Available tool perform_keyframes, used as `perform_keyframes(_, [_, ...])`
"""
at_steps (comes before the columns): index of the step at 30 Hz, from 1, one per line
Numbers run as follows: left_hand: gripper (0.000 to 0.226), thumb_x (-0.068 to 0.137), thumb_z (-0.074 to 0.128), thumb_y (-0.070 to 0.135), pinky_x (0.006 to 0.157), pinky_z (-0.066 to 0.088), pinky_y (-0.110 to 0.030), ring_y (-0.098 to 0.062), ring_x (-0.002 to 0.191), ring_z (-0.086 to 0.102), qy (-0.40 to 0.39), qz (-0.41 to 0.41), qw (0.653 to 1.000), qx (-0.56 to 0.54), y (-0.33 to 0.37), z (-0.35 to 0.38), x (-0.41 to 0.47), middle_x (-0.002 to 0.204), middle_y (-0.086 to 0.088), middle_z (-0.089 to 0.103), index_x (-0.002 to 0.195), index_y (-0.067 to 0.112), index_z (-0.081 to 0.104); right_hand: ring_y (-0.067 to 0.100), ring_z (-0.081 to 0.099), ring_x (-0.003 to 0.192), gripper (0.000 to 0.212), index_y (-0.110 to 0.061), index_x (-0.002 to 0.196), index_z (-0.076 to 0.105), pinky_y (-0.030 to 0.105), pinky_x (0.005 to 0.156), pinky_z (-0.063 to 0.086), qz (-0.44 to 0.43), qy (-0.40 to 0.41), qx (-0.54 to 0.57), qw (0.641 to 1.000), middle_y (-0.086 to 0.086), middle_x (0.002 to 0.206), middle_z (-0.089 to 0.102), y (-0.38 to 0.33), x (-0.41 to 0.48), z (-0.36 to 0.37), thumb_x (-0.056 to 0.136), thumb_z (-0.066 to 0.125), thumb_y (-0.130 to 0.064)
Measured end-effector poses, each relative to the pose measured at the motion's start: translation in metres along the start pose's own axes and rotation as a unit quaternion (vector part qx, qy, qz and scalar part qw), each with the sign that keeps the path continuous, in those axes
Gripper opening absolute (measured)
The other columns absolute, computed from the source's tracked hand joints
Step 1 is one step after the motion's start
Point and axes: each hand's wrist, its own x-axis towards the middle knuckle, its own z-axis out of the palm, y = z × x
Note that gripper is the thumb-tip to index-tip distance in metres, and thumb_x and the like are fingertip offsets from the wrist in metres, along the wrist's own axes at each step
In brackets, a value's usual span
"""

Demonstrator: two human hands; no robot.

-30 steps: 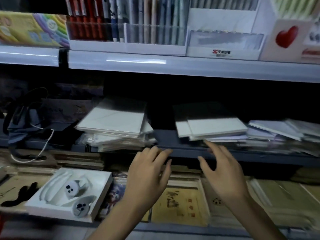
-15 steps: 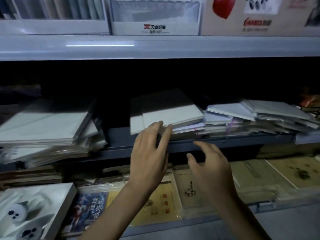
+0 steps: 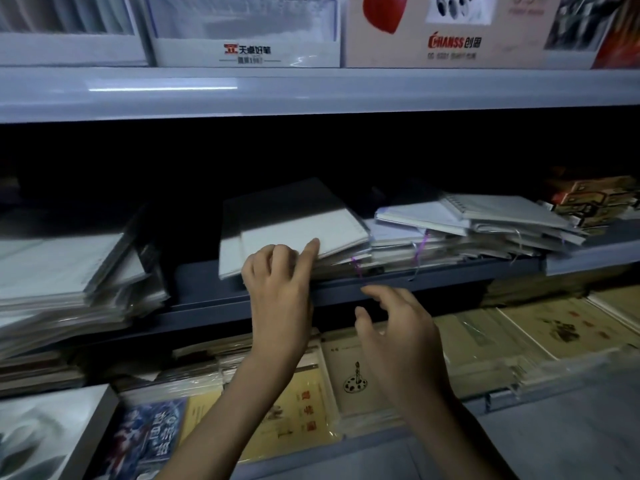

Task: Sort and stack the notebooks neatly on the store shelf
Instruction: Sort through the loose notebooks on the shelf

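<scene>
Notebooks fill the dim middle shelf (image 3: pixel 433 287) in the head view, lying in three loose piles. At the centre, a white notebook (image 3: pixel 294 233) tops a short pile and lies skewed, its near corner jutting over the shelf edge. The left hand (image 3: pixel 278 291) is at that near edge: its fingers are curled, knuckles up against the notebook's front, while the forefinger (image 3: pixel 311 245) stretches out and rests on the cover. Whether the curled fingers have any grip on it cannot be told; no part of the notebook is lifted. The right hand (image 3: pixel 398 327) hangs just below the shelf lip, to the right of the left hand and apart from every notebook, its fingers half bent and spread, holding nothing. Right of the white notebook, touching its pile, lies a messy pile (image 3: pixel 485 230) of spiral pads fanned at odd angles, with purple threads dangling over the lip. Well to the left sits a taller pile (image 3: pixel 65 271), blurred. Below, yellow booklets (image 3: pixel 298 414) lie flat on the lower shelf under both forearms. Above, a white display box (image 3: pixel 242 46) stands on the top shelf.
</scene>
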Motion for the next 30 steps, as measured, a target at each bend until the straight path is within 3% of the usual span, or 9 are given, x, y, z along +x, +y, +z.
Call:
perform_keyframes(5, [0.047,0.089,0.068,-0.01,0.084,0.03,-0.042,-0.028,0.096,0.043,0.018,-0.048,0.994,-0.098,0.003,-0.007,-0.002,0.097,-0.006,0.05,0.127,0.017,0.075,0.01,0.061,0.108,0.026,-0.029,0.121,0.07,0.03,0.085,0.05,0.015,-0.005,0.018,1.0,-0.011,0.118,0.066,0.004,0.0,-0.007,0.096,0.064,-0.033])
perform_keyframes(8, [0.049,0.089,0.071,-0.01,0.083,0.026,-0.038,-0.023,0.096,0.042,0.014,-0.05,0.989,-0.136,0.003,-0.017,-0.009,0.095,-0.004,0.051,0.128,0.019,0.075,0.002,0.067,0.098,0.016,-0.031,0.108,0.074,0.022,0.079,0.052,0.064,-0.025,0.145,0.987,-0.014,0.101,0.072,0.004,0.001,-0.011,0.096,0.066,-0.039])
perform_keyframes(10, [0.051,0.088,0.072,-0.009,0.084,0.026,-0.037,-0.019,0.099,0.041,0.002,-0.044,0.986,-0.159,0.005,-0.027,-0.018,0.096,-0.001,0.051,0.129,0.021,0.075,0.002,0.07,0.092,0.017,-0.029,0.102,0.074,0.018,0.076,0.052,0.124,-0.058,0.263,0.955,-0.01,0.093,0.076,-0.003,0.003,-0.016,0.096,0.066,-0.043])
perform_keyframes(13, [0.048,0.092,0.07,-0.004,0.083,0.032,-0.038,-0.016,0.099,0.041,-0.011,-0.036,0.98,-0.194,0.009,-0.04,-0.031,0.098,0.004,0.051,0.131,0.025,0.074,0.015,0.074,0.096,0.024,-0.024,0.108,0.072,0.033,0.089,0.058,0.203,-0.099,0.402,0.887,-0.001,0.1,0.077,-0.01,0.007,-0.024,0.096,0.064,-0.044])
perform_keyframes(16, [0.044,0.094,0.07,0.006,0.08,0.034,-0.037,-0.017,0.097,0.045,-0.025,-0.014,0.975,-0.22,0.011,-0.055,-0.042,0.098,0.005,0.052,0.131,0.029,0.074,0.023,0.075,0.102,0.028,-0.02,0.12,0.069,0.043,0.091,0.06,0.24,-0.129,0.494,0.825,0.006,0.112,0.077,-0.01,0.009,-0.032,0.096,0.068,-0.033])
perform_keyframes(19, [0.049,0.094,0.073,0.007,0.084,0.035,-0.032,-0.014,0.1,0.047,-0.079,-0.006,0.969,-0.235,0.009,-0.07,-0.051,0.103,0.009,0.05,0.133,0.037,0.071,0.024,0.074,0.106,0.03,-0.014,0.127,0.067,0.04,0.084,0.062,0.228,-0.164,0.529,0.801,0.007,0.118,0.076,-0.01,0.007,-0.04,0.097,0.063,-0.009])
perform_keyframes(24, [0.065,0.097,0.062,0.033,0.109,0.025,-0.018,-0.01,0.127,0.043,-0.183,-0.019,0.956,-0.229,-0.003,-0.097,-0.055,0.13,0.016,0.045,0.157,0.044,0.039,0.023,0.074,0.106,0.039,-0.012,0.134,0.062,0.036,0.075,0.063,0.241,-0.167,0.559,0.775,0.006,0.119,0.076,-0.009,-0.005,-0.043,0.096,0.061,-0.003])
perform_keyframes(27, [0.071,0.097,0.057,0.037,0.114,0.025,-0.021,-0.005,0.142,0.036,-0.183,-0.09,0.945,-0.257,-0.017,-0.113,-0.05,0.146,0.025,0.04,0.16,0.05,0.028,0.024,0.073,0.11,0.039,-0.013,0.133,0.063,0.035,0.074,0.063,0.239,-0.17,0.58,0.76,0.006,0.122,0.075,-0.012,-0.009,-0.044,0.095,0.059,-0.002])
perform_keyframes(30, [0.067,0.099,0.068,0.033,0.112,0.041,-0.034,0.001,0.139,0.045,-0.167,-0.276,0.879,-0.351,-0.032,-0.124,-0.047,0.147,0.027,0.048,0.154,0.055,0.036,0.023,0.075,0.104,0.036,-0.016,0.125,0.067,0.035,0.073,0.064,0.229,-0.177,0.592,0.752,0.007,0.119,0.076,-0.016,-0.01,-0.046,0.094,0.057,0.001])
